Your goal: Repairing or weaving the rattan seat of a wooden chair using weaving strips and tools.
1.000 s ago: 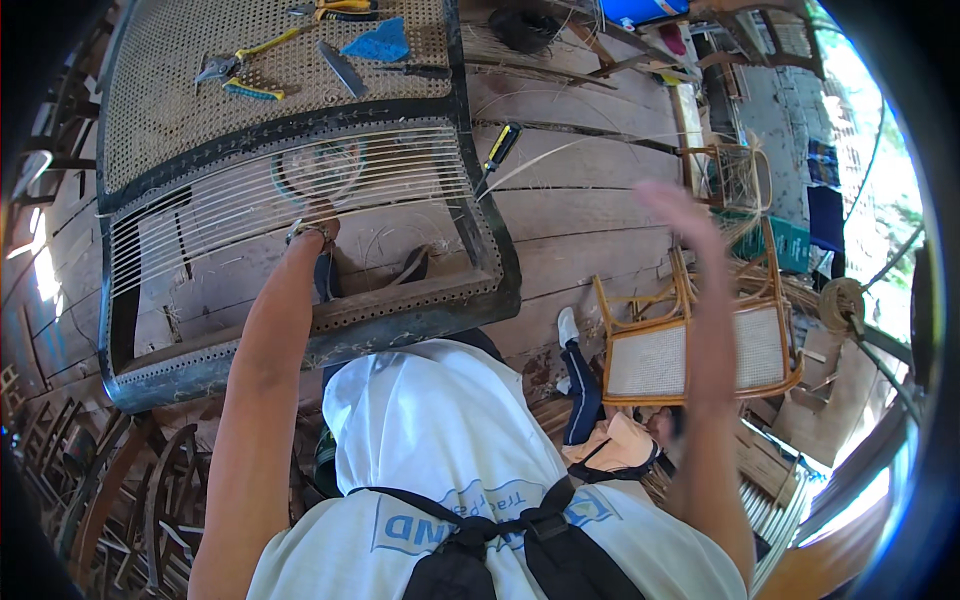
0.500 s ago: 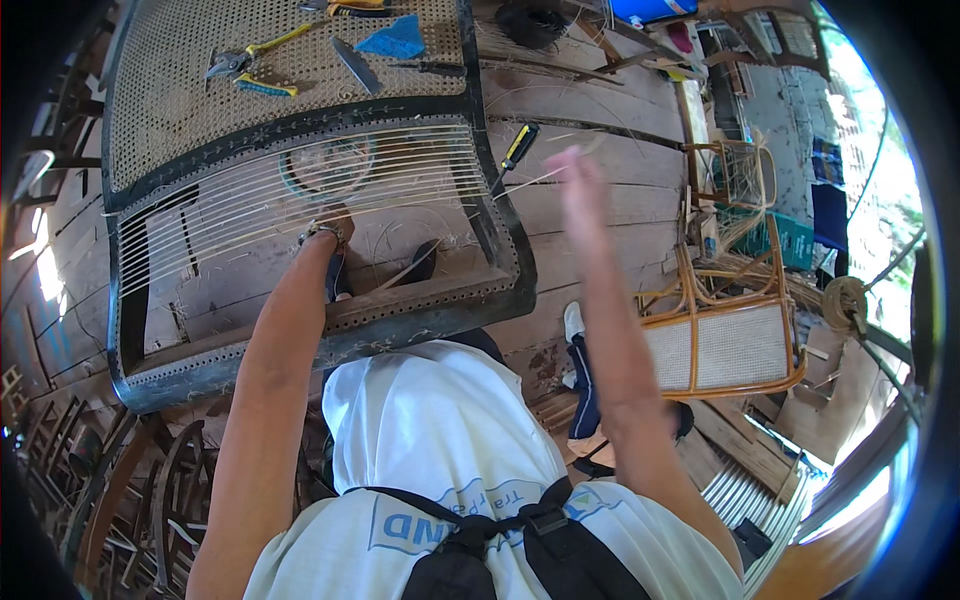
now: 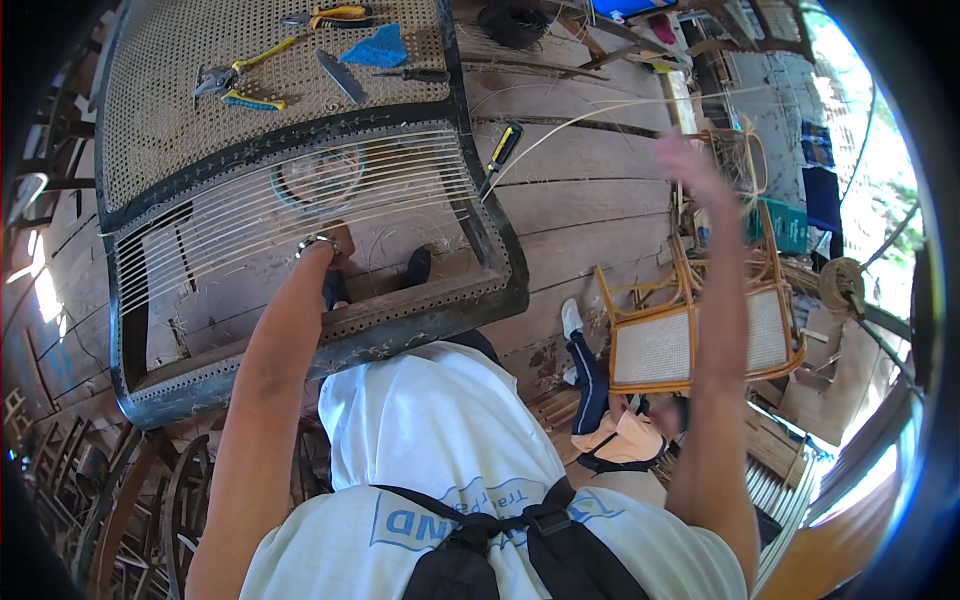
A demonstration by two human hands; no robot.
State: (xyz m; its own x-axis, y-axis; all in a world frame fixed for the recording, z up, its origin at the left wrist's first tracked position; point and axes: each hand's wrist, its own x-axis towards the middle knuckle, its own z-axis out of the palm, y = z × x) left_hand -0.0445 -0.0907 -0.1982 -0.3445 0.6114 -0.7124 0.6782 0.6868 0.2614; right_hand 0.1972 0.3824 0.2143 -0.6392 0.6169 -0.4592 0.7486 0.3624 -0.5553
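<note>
A dark wooden chair frame (image 3: 430,310), drilled with holes along its edges, lies before me. Thin pale cane strands (image 3: 230,215) cross its opening in near-parallel rows. My left hand (image 3: 338,240) reaches down into the opening, under the strands; its fingers are hidden. Out to the right of the frame, my right hand (image 3: 690,168) is raised and smeared by motion. A long loose cane strand (image 3: 580,117) arcs from the frame's right side past that hand; whether the fingers grip it is unclear. Beside the frame's right edge is a yellow-and-black screwdriver (image 3: 503,148).
On the woven cane panel (image 3: 200,130) lie yellow-handled cutters (image 3: 240,85), pliers (image 3: 340,17), a blade (image 3: 341,77) and a blue cloth scrap (image 3: 377,47). A rattan chair (image 3: 650,350) and a person in a peach top (image 3: 620,440) are at right. Chair parts (image 3: 190,500) crowd the lower left.
My right hand has swung outward to the right, away from the frame. The loose strand now arcs higher and farther out. My left hand stays under the strands.
</note>
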